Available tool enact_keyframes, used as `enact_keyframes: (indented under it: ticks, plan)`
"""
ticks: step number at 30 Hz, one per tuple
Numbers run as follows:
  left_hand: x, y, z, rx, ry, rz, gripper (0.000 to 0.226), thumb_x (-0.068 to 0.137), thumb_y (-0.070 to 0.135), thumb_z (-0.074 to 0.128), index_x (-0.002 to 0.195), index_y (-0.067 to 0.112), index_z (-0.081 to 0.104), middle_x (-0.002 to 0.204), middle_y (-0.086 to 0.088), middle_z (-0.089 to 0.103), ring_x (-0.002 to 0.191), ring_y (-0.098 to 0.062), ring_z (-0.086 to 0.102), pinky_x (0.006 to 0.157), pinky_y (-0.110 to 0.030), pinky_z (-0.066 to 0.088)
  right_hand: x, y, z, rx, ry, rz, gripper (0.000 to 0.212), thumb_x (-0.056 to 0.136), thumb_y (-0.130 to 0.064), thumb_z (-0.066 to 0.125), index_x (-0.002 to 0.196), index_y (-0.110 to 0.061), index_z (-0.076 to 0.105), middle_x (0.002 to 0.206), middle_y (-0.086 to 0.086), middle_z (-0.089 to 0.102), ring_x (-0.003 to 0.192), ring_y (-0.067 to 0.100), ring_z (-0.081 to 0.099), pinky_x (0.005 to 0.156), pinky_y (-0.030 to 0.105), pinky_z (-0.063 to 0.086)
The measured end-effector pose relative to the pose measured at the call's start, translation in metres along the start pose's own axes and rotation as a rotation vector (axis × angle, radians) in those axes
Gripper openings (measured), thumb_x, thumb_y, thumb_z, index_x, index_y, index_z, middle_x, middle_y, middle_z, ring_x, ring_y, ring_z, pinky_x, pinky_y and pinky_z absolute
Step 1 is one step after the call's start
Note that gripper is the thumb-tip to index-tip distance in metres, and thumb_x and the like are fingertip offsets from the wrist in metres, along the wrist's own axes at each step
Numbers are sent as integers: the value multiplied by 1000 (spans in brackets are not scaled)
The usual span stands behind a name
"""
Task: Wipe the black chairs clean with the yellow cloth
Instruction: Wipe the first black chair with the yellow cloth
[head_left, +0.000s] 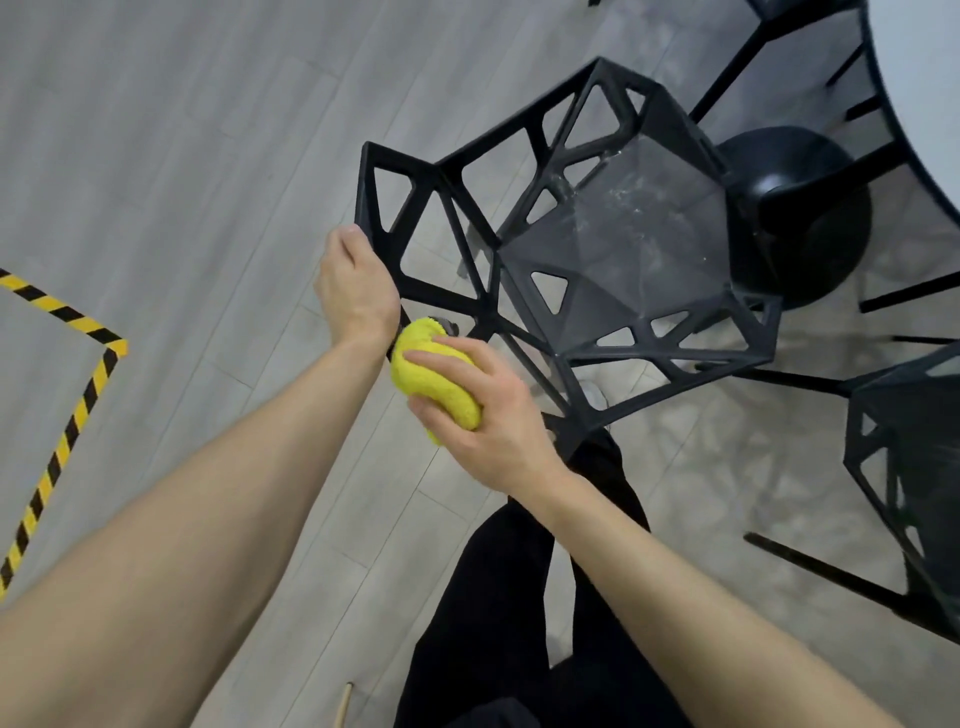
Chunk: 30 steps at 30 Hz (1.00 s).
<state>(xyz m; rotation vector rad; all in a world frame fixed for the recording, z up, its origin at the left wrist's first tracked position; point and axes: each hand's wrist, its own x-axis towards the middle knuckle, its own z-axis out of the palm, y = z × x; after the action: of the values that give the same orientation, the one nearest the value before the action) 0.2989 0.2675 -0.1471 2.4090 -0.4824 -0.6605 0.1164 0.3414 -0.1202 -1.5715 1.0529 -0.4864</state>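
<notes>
The pale plank floor (156, 156) spreads beneath both hands, and off beyond the left forearm a strip of yellow-and-black tape (78, 410) bends across it; a white round table (919, 93) curves in well beyond the right hand, its black dome base (800, 218) standing past the seat; the black chair (613, 244) sits straight ahead of the hands, an open lattice of triangular gaps around a solid seat smeared with whitish marks; a second black chair (909, 467) stands out to the side of the right forearm, and part of a third (795, 10) shows at the far edge; black trouser legs (519, 597) hang below the right wrist; the left hand (358, 291) curls around the backrest's top edge, gripping it; the right hand (483, 415), just beside the left wrist, clutches the bunched yellow cloth (434, 382), pressed against the same frame edge.
</notes>
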Motion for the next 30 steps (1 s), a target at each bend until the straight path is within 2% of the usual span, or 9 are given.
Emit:
enact_keyframes:
  ticks: [6, 10, 12, 16, 19, 22, 24, 26, 30]
  plan:
    - [-8, 7, -1, -37, -15, 4, 39, 113, 27, 31, 75, 23, 37, 78, 8, 44, 88, -21, 42, 84, -39, 37, -71, 41, -58, -60, 24, 100, 35, 94, -36, 76, 130, -36, 74, 134, -13, 62, 127, 15, 61, 104, 45, 51]
    - [-4, 6, -3, -66, -7, 5, 34, 111, 28, 36, 78, 22, 40, 103, -20, 63, 106, -44, 53, 95, -49, 43, -1, -2, 8, -47, 36, -32, 38, 95, -34, 78, 132, -30, 73, 141, -5, 59, 131, 19, 53, 111, 37, 45]
    - [-2, 2, -1, -79, -2, 5, 33, 110, 29, 37, 80, 16, 41, 106, -21, 62, 110, -44, 54, 96, -49, 44, -5, -2, 5, -47, 17, -84, 39, 95, -30, 79, 133, -30, 73, 146, -6, 55, 133, 19, 50, 111, 36, 44]
    - [-6, 3, -1, -162, -10, -4, 30, 110, 37, 36, 102, 14, 53, 84, 7, 49, 82, -14, 49, 85, -37, 41, -88, 50, -62, -90, -99, -32, 42, 93, -25, 82, 133, -35, 72, 145, -10, 56, 134, 20, 56, 110, 43, 49]
    - [-13, 9, -5, -189, -84, 59, 48, 112, 46, 32, 153, 25, 46, 136, 8, 60, 125, -12, 54, 107, -32, 38, -96, 75, -99, -33, -28, 240, 35, 93, -40, 75, 128, -45, 72, 128, -17, 64, 120, 11, 64, 102, 48, 54]
    - [-1, 7, -8, -235, -166, 68, 73, 107, 56, 30, 172, 28, 13, 179, 2, 22, 163, -16, 25, 133, -40, 18, -36, 57, -82, 69, 20, 202, 32, 98, -40, 74, 129, -41, 72, 128, -16, 66, 123, 10, 63, 108, 47, 51]
    - [16, -11, -11, -295, -109, -70, 94, 93, 71, 36, 172, 30, 8, 179, -9, 21, 163, -24, 28, 134, -51, 20, 1, 37, -53, 125, -105, 59, 31, 98, -37, 74, 129, -36, 74, 134, -12, 65, 130, 12, 59, 113, 39, 47]
    - [-6, -17, -15, -353, -18, -182, 97, 88, 71, 40, 169, 21, 20, 174, -18, 28, 159, -31, 34, 132, -55, 26, 3, 47, -43, 127, -220, -8, 30, 98, -33, 76, 128, -32, 76, 137, -9, 64, 131, 12, 59, 113, 32, 46]
    - [-112, -27, -5, -358, 37, -214, 60, 111, 53, 30, 157, 17, 44, 157, -1, 53, 143, -17, 48, 122, -31, 30, -54, 134, -99, -58, -249, 207, 31, 95, -50, 71, 124, -40, 76, 132, -21, 62, 123, 6, 62, 111, 44, 50]
